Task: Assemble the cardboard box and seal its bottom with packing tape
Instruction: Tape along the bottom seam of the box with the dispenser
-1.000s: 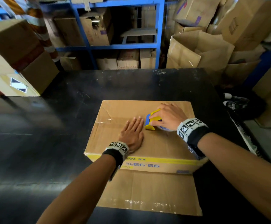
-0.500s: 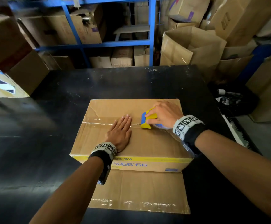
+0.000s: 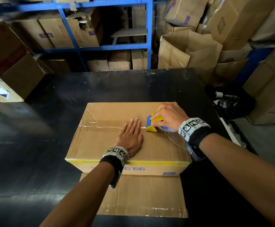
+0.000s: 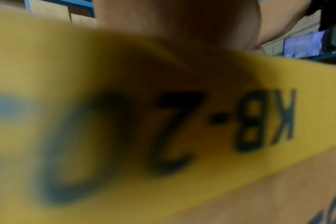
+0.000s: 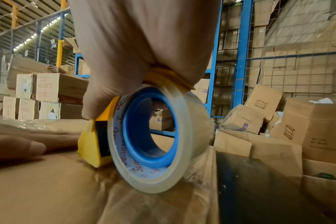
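Warehouse with a black table (image 3: 51, 128).
Blue shelving (image 3: 110, 46) and stacked cartons (image 3: 190, 51) filled the upper frame.

A warehouse: blue steel racking (image 3: 77, 27) and heaps of cardboard cartons (image 3: 187, 51) surround a black packing table (image 3: 51, 112).

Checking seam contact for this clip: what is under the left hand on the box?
The left hand lies flat on the cardboard box, its fingers across the taped centre seam. Whether tape lies smooth beneath the palm is hidden.
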